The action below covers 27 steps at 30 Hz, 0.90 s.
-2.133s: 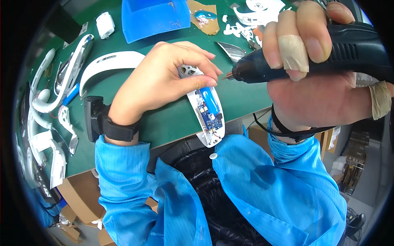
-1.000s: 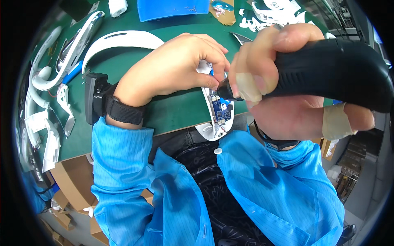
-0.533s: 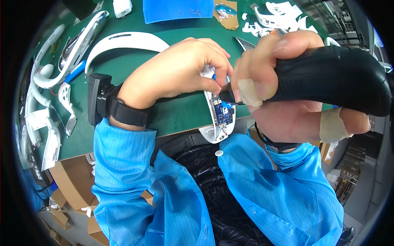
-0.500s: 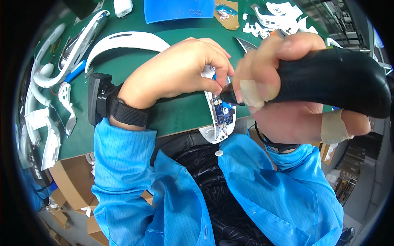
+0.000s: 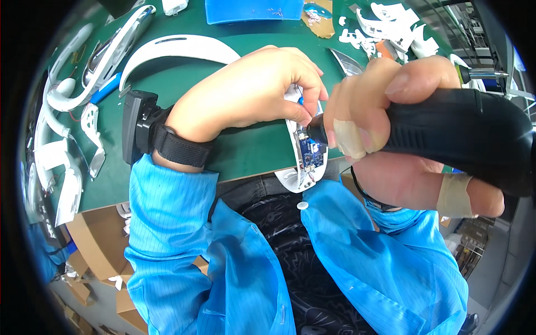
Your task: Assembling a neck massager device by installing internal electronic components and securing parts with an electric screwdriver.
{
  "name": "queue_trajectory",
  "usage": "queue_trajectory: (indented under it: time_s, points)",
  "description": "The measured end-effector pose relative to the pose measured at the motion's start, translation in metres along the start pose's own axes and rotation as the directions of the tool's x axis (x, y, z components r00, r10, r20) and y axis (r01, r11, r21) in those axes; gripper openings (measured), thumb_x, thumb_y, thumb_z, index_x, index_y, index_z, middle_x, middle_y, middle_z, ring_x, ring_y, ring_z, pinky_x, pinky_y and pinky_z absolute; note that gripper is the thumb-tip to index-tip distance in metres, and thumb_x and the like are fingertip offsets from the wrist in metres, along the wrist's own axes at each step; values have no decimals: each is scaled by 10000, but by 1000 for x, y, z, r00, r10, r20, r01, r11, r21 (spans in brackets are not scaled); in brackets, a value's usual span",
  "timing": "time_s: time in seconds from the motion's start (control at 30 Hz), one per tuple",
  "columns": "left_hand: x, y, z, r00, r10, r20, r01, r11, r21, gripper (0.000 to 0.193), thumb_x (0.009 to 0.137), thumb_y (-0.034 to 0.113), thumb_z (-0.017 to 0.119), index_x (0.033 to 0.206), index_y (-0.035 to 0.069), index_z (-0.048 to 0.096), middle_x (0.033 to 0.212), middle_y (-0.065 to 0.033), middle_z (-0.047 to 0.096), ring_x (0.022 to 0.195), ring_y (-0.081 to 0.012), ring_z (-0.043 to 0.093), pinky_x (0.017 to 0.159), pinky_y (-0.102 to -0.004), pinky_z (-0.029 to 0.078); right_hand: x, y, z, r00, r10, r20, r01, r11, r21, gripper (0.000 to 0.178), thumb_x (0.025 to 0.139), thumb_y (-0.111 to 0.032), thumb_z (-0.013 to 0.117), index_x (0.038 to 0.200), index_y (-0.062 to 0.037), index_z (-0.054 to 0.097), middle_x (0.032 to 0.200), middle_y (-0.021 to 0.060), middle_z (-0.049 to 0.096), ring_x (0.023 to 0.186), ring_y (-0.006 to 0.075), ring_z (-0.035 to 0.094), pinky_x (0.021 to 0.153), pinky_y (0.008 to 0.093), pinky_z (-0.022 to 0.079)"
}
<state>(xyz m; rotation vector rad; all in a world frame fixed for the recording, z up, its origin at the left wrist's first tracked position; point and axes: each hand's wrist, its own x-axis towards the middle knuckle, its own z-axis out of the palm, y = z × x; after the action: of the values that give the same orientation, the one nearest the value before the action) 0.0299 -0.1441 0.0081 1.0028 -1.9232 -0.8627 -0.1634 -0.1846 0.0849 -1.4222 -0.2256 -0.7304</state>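
My right hand (image 5: 385,111) is wrapped round a black electric screwdriver (image 5: 452,120), whose nose points left and down at a blue circuit board (image 5: 312,156). The board sits in a long white plastic shell (image 5: 290,178) at the table's near edge. My left hand (image 5: 251,84) reaches over the shell from the left, its fingers and thumb closed on the shell's far part, close to the screwdriver's nose. The bit and the spot it meets are hidden. Past my right thumb sticks out a metal shaft with a green collar (image 5: 466,74); I cannot tell whether my hand holds it.
A curved white band (image 5: 178,46) lies beyond my left wrist. White shells and a blue-handled tool (image 5: 106,89) are at the left. A blue bin (image 5: 254,11), a brown sheet with small parts (image 5: 319,25) and white plastic pieces (image 5: 391,25) lie at the back. Cardboard boxes (image 5: 97,240) stand below.
The view has shifted slightly. The back end of the screwdriver has dropped a little, and the metal shaft past my right thumb has come into sight. Both hands keep their grips.
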Motion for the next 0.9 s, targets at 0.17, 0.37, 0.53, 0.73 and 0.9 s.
queue_trajectory:
  time_s: [0.17, 0.37, 0.53, 0.73, 0.9]
  points:
    - [-1, -7, 2, 999, 48, -20, -49, 999, -12, 105, 738, 134, 821, 781, 86, 738, 1060, -96, 730, 1129, -287, 649, 952, -412, 504, -1, 6, -1, 994, -25, 105, 26, 1000, -4, 1038, 735, -847, 716, 1287, -5, 465, 939, 116, 579, 766, 206, 571, 693, 364, 473]
    - [0, -5, 1, 995, 89, -39, -90, 996, -28, 124, 734, 125, 815, 774, 51, 723, 967, -81, 738, 1067, -288, 667, 895, -401, 526, -2, 0, 8, 996, 17, 90, -10, 998, -70, 1011, 734, -857, 707, 1251, -22, 469, 921, 94, 575, 763, 199, 578, 687, 360, 477]
    - [-1, -3, 0, 997, 74, -28, -74, 997, -4, 109, 746, 115, 802, 795, 55, 725, 953, -92, 730, 1017, -289, 671, 866, -404, 528, -1, 0, 13, 998, 21, 52, -20, 1000, -19, 1001, 737, -855, 706, 1241, -19, 486, 930, 97, 577, 776, 204, 583, 713, 370, 477]
    - [2, 7, -5, 999, 22, 24, -22, 1000, 0, 188, 796, 44, 760, 977, 5, 727, 1043, -157, 730, 1085, -367, 654, 943, -413, 522, 1, -11, -1, 999, 43, -1, -42, 999, 22, 987, 790, -829, 670, 1320, -13, 507, 950, 82, 588, 781, 206, 583, 706, 381, 474]
    - [4, 11, -11, 998, 56, 27, -52, 992, -117, 144, 789, 26, 754, 933, 28, 760, 1053, -115, 762, 1204, -343, 634, 1024, -441, 495, 2, -27, -10, 998, -48, -48, 46, 999, -28, 989, 836, -865, 563, 1388, -46, 501, 968, 22, 553, 744, 157, 537, 694, 342, 453]
